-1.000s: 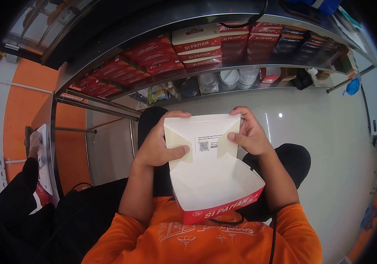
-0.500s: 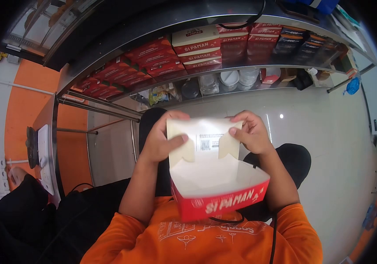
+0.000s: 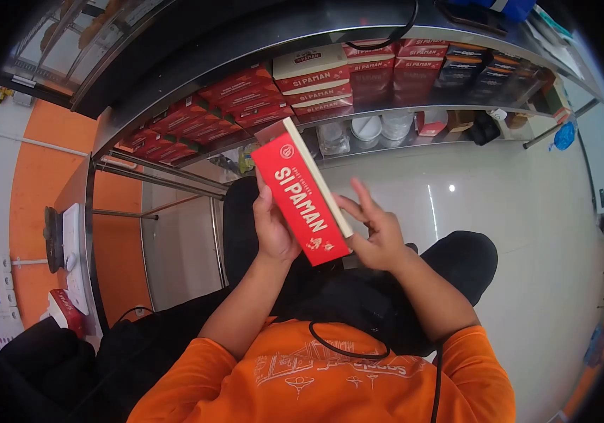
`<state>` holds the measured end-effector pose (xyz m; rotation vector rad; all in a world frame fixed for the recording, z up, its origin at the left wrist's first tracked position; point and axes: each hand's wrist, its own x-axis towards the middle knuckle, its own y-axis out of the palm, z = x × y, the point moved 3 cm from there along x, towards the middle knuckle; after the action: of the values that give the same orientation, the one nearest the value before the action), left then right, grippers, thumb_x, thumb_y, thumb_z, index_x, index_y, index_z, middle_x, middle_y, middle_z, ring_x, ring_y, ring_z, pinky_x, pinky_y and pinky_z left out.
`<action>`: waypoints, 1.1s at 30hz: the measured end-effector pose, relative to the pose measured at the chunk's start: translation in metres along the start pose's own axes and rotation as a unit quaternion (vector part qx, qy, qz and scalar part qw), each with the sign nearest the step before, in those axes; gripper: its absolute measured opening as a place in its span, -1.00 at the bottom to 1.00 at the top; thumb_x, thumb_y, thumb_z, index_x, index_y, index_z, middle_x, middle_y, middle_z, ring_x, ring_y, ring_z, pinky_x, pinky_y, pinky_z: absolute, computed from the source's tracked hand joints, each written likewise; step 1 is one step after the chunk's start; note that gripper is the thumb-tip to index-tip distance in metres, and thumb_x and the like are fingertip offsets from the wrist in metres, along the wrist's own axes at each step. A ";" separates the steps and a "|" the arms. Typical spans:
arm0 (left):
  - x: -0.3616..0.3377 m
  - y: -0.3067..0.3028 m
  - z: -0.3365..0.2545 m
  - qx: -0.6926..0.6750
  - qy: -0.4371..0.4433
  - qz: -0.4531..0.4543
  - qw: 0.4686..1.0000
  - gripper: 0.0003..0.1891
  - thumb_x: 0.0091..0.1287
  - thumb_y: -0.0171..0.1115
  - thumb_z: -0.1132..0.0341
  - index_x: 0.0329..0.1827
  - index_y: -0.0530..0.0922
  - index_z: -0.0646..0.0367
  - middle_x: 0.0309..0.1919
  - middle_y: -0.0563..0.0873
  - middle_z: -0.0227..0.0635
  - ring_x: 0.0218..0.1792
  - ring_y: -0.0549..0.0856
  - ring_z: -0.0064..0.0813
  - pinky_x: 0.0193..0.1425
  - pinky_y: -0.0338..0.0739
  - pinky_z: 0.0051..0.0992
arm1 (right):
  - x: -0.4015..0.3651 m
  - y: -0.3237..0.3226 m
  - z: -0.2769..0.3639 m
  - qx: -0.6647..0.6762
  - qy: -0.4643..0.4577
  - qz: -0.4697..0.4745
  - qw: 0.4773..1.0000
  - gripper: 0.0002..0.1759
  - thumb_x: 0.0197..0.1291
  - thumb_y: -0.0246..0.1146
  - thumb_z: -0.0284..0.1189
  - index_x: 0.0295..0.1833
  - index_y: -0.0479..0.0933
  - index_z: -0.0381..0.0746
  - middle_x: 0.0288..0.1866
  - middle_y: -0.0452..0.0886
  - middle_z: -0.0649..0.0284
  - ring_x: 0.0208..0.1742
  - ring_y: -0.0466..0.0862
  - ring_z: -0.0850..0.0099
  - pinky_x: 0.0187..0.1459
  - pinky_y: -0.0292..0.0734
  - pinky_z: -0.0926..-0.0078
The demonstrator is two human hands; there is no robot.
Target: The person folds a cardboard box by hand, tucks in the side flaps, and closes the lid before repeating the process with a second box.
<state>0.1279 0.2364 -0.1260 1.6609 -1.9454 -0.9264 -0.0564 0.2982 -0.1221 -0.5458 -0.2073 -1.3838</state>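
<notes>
A red-and-white cardboard food box (image 3: 300,201) lettered "SI PAMAN" is tilted in front of me, its pale lid folded down along the top. My left hand (image 3: 273,229) grips its lower left side, thumb on the red face and the other fingers mostly hidden behind. At the lower right end of the lid is my right hand (image 3: 378,229). Its thumb and a finger touch the box edge, while the fingers are spread and one points upward. The inside of the box is hidden.
Stacked red boxes (image 3: 245,95) and dark boxes (image 3: 467,70) fill the shelf ahead. Plastic tubs (image 3: 367,129) stand on the lower rack. Left are another red-and-white box (image 3: 67,312) and a person's black clothing (image 3: 44,359). Metal legs (image 3: 175,180) stand front left.
The box's lid has gone from open to folded down, and the box has turned and risen. My right hand has let go of the lid. The other person's hand at left is gone from sight.
</notes>
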 end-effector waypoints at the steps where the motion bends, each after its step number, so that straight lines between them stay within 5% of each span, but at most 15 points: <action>1: -0.004 0.003 0.000 0.001 -0.017 0.029 0.999 -0.28 0.48 0.07 -0.19 0.48 0.35 0.19 0.29 0.61 -0.14 0.25 0.67 -0.22 0.37 0.56 -0.17 | 0.000 0.001 0.004 -0.017 -0.008 0.005 1.000 0.03 0.22 0.23 -0.62 0.71 -0.18 -0.27 0.46 0.55 0.11 0.46 0.56 0.22 0.40 0.44 0.33; 4: -0.012 0.002 -0.001 0.082 -0.043 0.050 0.994 -0.27 0.46 0.11 -0.16 0.48 0.32 0.23 0.28 0.60 -0.09 0.24 0.67 -0.19 0.38 0.56 -0.16 | -0.001 -0.004 0.010 -0.042 -0.044 -0.028 0.998 -0.07 0.31 0.25 -0.58 0.69 -0.07 -0.31 0.39 0.61 -0.01 0.38 0.63 0.20 0.30 0.54 0.33; 6: -0.011 0.000 -0.005 0.154 -0.055 0.031 0.986 -0.27 0.46 0.13 -0.12 0.49 0.30 0.25 0.30 0.59 -0.07 0.27 0.65 -0.17 0.37 0.56 -0.14 | -0.011 0.001 -0.017 0.017 -0.029 -0.151 0.988 -0.15 0.37 0.26 -0.53 0.67 0.00 -0.33 0.33 0.61 -0.06 0.30 0.67 0.20 0.22 0.59 0.37; 10: 0.000 0.010 -0.019 -0.060 -0.057 -0.018 0.996 -0.30 0.45 0.11 -0.06 0.51 0.28 0.23 0.31 0.60 -0.09 0.29 0.64 -0.14 0.39 0.55 -0.12 | -0.006 -0.021 -0.024 0.011 0.097 -0.247 0.964 -0.21 0.46 0.26 -0.44 0.64 0.04 -0.36 0.24 0.60 -0.09 0.23 0.69 0.24 0.03 0.66 0.49; 11: 0.001 0.011 -0.020 -0.050 -0.056 -0.025 0.997 -0.31 0.45 0.10 -0.06 0.51 0.30 0.22 0.31 0.60 -0.09 0.30 0.64 -0.15 0.39 0.55 -0.12 | 0.000 -0.024 -0.022 -0.037 0.072 -0.224 0.971 -0.24 0.44 0.28 -0.51 0.62 0.09 -0.38 0.29 0.50 0.00 0.24 0.65 0.27 0.02 0.69 0.47; 15: 0.004 0.013 -0.020 -0.038 -0.065 -0.047 0.996 -0.33 0.46 0.10 -0.07 0.49 0.34 0.21 0.32 0.60 -0.09 0.30 0.64 -0.17 0.39 0.55 -0.11 | 0.005 -0.009 -0.016 0.191 0.209 -0.178 0.942 -0.42 0.36 0.35 -0.56 0.41 0.31 -0.39 0.38 0.37 0.01 0.36 0.56 0.23 0.23 0.68 0.31; 18: 0.006 0.010 -0.019 -0.019 -0.082 -0.071 0.994 -0.39 0.48 0.12 -0.03 0.44 0.40 0.21 0.25 0.66 -0.10 0.23 0.69 -0.19 0.37 0.58 -0.16 | 0.001 -0.004 -0.027 0.305 0.149 -0.107 0.935 -0.59 0.33 0.39 -0.54 0.20 0.42 -0.34 0.37 0.38 0.01 0.45 0.49 0.21 0.25 0.66 0.30; 20: 0.006 0.008 -0.015 0.009 -0.094 -0.079 0.992 -0.42 0.50 0.14 0.00 0.42 0.42 0.22 0.21 0.68 -0.10 0.19 0.71 -0.22 0.34 0.60 -0.19 | 0.002 -0.009 -0.012 0.086 0.074 -0.014 0.993 -0.63 0.32 0.39 -0.57 0.15 0.41 -0.30 0.37 0.41 0.06 0.35 0.55 0.30 0.19 0.63 0.33; 22: 0.005 0.000 -0.010 0.056 -0.087 -0.047 0.994 -0.47 0.53 0.14 0.02 0.36 0.43 0.23 0.16 0.70 -0.11 0.13 0.75 -0.28 0.22 0.69 -0.25 | 0.006 -0.007 0.000 -0.045 -0.002 0.030 0.999 -0.66 0.31 0.40 -0.59 0.09 0.42 -0.27 0.35 0.44 0.11 0.30 0.58 0.34 0.17 0.61 0.37; 25: 0.008 -0.003 -0.017 -0.001 -0.093 -0.064 0.994 -0.45 0.50 0.15 0.00 0.36 0.44 0.23 0.15 0.71 -0.10 0.13 0.75 -0.26 0.25 0.67 -0.21 | 0.007 -0.003 -0.002 0.024 0.016 -0.014 0.999 -0.68 0.29 0.42 -0.58 0.02 0.42 -0.24 0.29 0.46 0.17 0.33 0.55 0.33 0.20 0.56 0.39; 27: 0.010 -0.008 -0.022 -0.038 -0.099 -0.115 0.988 -0.41 0.46 0.15 -0.05 0.37 0.44 0.20 0.15 0.71 -0.14 0.14 0.74 -0.22 0.30 0.63 -0.15 | -0.003 0.001 -0.022 0.232 0.190 -0.086 0.950 -0.64 0.27 0.45 -0.58 0.01 0.39 -0.21 0.26 0.46 0.17 0.37 0.52 0.32 0.26 0.53 0.38; 30: 0.011 -0.003 -0.026 -0.081 -0.115 -0.100 0.985 -0.40 0.45 0.15 -0.08 0.38 0.44 0.16 0.18 0.71 -0.17 0.15 0.73 -0.22 0.31 0.61 -0.14 | 0.000 -0.008 -0.026 0.371 0.164 -0.112 0.907 -0.53 0.20 0.50 -0.59 0.03 0.33 -0.19 0.23 0.44 0.20 0.41 0.48 0.33 0.30 0.55 0.33; 33: 0.010 -0.003 -0.025 -0.054 -0.126 -0.119 0.983 -0.39 0.46 0.12 -0.10 0.40 0.44 0.14 0.24 0.67 -0.17 0.19 0.71 -0.21 0.32 0.59 -0.13 | 0.001 -0.003 -0.023 0.286 0.114 -0.056 0.950 -0.43 0.14 0.54 -0.58 0.05 0.27 -0.15 0.36 0.36 0.11 0.46 0.45 0.26 0.32 0.59 0.27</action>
<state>0.1449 0.2207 -0.1120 1.8129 -1.8367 -1.3691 -0.0629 0.2860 -0.1405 0.1119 -0.4386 -1.4027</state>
